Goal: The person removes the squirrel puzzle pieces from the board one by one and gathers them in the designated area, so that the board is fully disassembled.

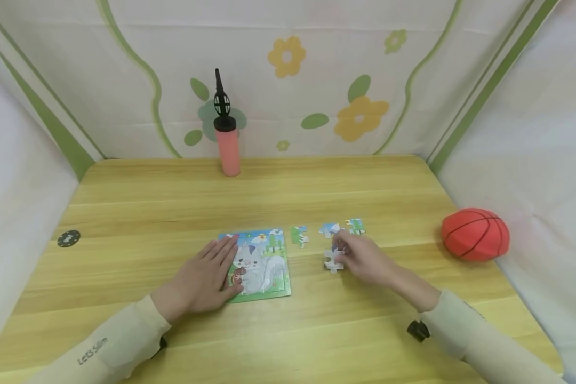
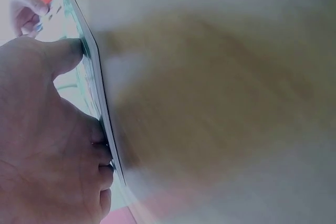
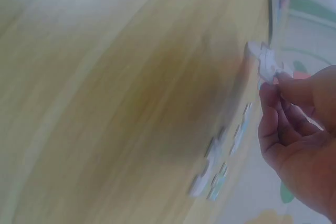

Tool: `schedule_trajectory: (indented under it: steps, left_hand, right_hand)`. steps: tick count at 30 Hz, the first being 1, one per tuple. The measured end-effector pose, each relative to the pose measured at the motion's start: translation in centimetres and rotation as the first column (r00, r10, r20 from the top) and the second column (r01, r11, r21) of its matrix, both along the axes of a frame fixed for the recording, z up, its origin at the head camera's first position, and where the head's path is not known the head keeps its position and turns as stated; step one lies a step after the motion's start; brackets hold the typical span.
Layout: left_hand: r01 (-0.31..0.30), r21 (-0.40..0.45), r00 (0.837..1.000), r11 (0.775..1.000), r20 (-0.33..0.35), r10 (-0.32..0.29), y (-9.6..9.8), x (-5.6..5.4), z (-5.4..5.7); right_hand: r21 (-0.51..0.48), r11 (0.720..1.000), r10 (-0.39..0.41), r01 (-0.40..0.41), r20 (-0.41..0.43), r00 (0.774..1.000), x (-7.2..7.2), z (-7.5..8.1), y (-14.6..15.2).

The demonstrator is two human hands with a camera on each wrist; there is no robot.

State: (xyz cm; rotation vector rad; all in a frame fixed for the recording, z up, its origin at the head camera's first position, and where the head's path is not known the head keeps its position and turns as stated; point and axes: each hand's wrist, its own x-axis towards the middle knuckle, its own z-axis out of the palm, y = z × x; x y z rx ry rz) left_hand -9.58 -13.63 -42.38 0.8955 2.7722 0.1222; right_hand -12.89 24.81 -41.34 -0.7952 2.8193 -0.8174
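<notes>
A squirrel jigsaw puzzle (image 1: 264,269) in a green-edged board lies on the table. Across its left side rests my left hand (image 1: 206,274), fingers extended and thumb at the lower edge; the left wrist view shows the board's edge (image 2: 100,77) beside that thumb. Right of the board, my right hand (image 1: 365,258) pinches a pale puzzle piece (image 1: 333,261) between thumb and fingertips. The right wrist view shows this piece (image 3: 269,64) held up over the tabletop. Just beyond lie a green puzzle piece (image 1: 297,236), a blue-and-white one (image 1: 329,229) and a tree-patterned one (image 1: 356,225).
A pink hand pump (image 1: 228,152) with a black nozzle stands at the table's back edge. A red ball (image 1: 476,234) with black lines sits at the right edge. On the left lies a black round chip (image 1: 69,238). Flowered cloth (image 1: 249,32) hangs behind the table.
</notes>
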Motion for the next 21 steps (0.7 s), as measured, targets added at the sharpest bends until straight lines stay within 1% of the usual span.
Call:
schedule_trajectory:
  steps: [4, 9, 13, 17, 21]
  left_hand:
    - [-0.004, 0.001, 1.0, 1.0, -0.001, 0.004, 0.0, 0.0, 0.0]
    - [-0.005, -0.001, 1.0, 1.0, -0.004, 0.005, -0.1, 0.0, -0.1]
    - [-0.001, -0.002, 1.0, 1.0, -0.006, 0.001, -0.2, 0.0, -0.1]
    - [0.001, -0.002, 1.0, 1.0, -0.003, -0.001, -0.2, 0.1, 0.0]
    - [0.001, -0.003, 1.0, 1.0, 0.002, -0.001, -0.1, 0.1, 0.1]
  right_hand:
    - [0.054, 0.998, -0.015, 0.013, 0.033, 0.999, -0.5, -0.2, 0.9]
    - [0.119, 0.993, -0.021, 0.018, 0.024, 0.999, -0.9, -0.2, 1.1]
    - [0.152, 0.988, -0.001, -0.002, 0.015, 1.0, -1.6, -0.2, 0.7]
    - [0.197, 0.98, 0.004, -0.015, 0.056, 0.998, -2.2, 0.0, 0.3]
    - [0.222, 0.975, 0.003, -0.022, 0.085, 0.996, -2.4, 0.2, 0.0]
